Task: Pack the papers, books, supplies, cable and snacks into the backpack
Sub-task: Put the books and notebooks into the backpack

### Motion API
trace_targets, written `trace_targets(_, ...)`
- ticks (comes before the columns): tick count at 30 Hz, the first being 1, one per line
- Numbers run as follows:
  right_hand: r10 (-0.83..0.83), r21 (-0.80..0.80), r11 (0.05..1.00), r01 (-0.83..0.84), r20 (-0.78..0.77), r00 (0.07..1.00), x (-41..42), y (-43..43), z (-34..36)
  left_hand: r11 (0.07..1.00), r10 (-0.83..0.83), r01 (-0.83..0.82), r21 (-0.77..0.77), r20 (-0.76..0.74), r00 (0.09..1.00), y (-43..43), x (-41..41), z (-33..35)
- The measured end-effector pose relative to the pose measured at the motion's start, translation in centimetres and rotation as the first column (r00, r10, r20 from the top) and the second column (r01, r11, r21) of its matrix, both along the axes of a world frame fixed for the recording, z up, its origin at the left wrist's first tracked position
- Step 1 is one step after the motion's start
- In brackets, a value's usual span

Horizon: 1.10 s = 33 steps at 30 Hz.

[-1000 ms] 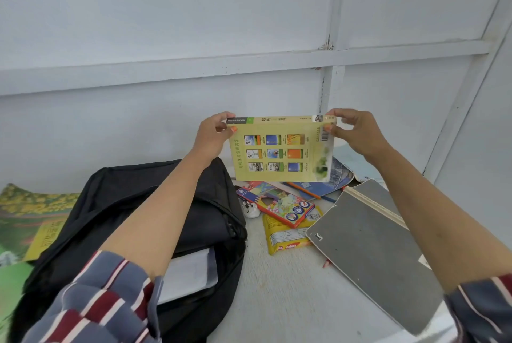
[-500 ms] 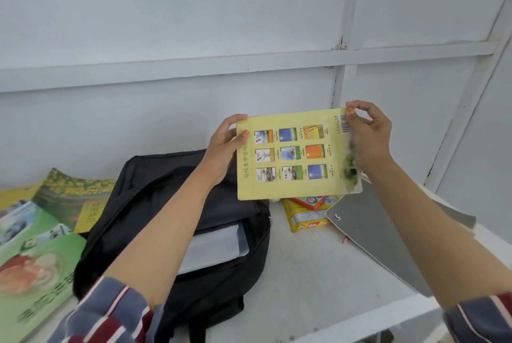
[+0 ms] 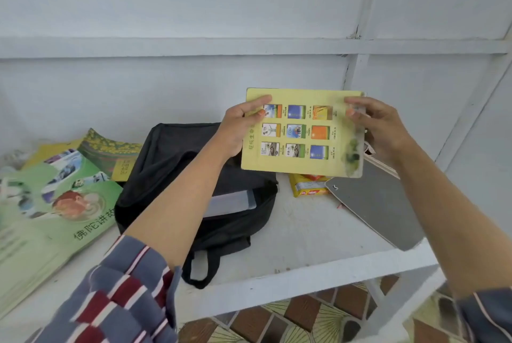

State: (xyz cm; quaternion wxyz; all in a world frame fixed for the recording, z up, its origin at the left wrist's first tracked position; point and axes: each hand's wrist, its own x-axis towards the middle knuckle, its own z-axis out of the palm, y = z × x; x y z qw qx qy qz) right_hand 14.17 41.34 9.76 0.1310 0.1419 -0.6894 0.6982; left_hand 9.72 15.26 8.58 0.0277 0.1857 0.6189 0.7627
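Yellow book (image 3: 300,134) has drifted toward the backpack (image 3: 177,154) and now hangs over its right edge. The fingers of the left hand (image 3: 238,129) and right hand (image 3: 379,132) pinch its upper corners.

Done: white papers (image 3: 230,201) are inside the backpack.

Left: green books (image 3: 55,204) left of the backpack; snack packet (image 3: 307,189) and grey board (image 3: 379,204) right of it.

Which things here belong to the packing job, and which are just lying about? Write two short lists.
Belongs to the job: yellow book, held by the left hand and right hand; open black backpack; green books; yellow snack pack; grey pad, probably.

Just there: white shelf; wall; tiled floor.
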Motion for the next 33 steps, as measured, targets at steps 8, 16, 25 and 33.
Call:
trace_targets(8,-0.007,-0.208,0.978,0.019,0.06,0.998,3.1,-1.7,-2.6,0.976,0.002,-0.009,-0.216,-0.031,1.0,-1.6,3.5,0.6)
trace_targets(16,-0.051,-0.358,0.925,0.13,0.223,0.974,5.4,-5.6,-4.5,0.953,-0.137,0.155,-0.259,0.086,0.987,-5.6,6.4,-1.9)
trace_targets(25,0.225,-0.305,0.945,-0.115,0.356,0.907,7.7,-10.1,-7.8,0.967,-0.122,0.166,-0.194,0.224,0.967,-11.0,7.8,-2.9)
trace_targets(33,-0.03,-0.363,0.916,0.172,0.364,0.931,12.0,-9.7,-8.0,0.756,-0.079,0.06,-0.652,0.001,0.997,-12.7,9.6,-7.6)
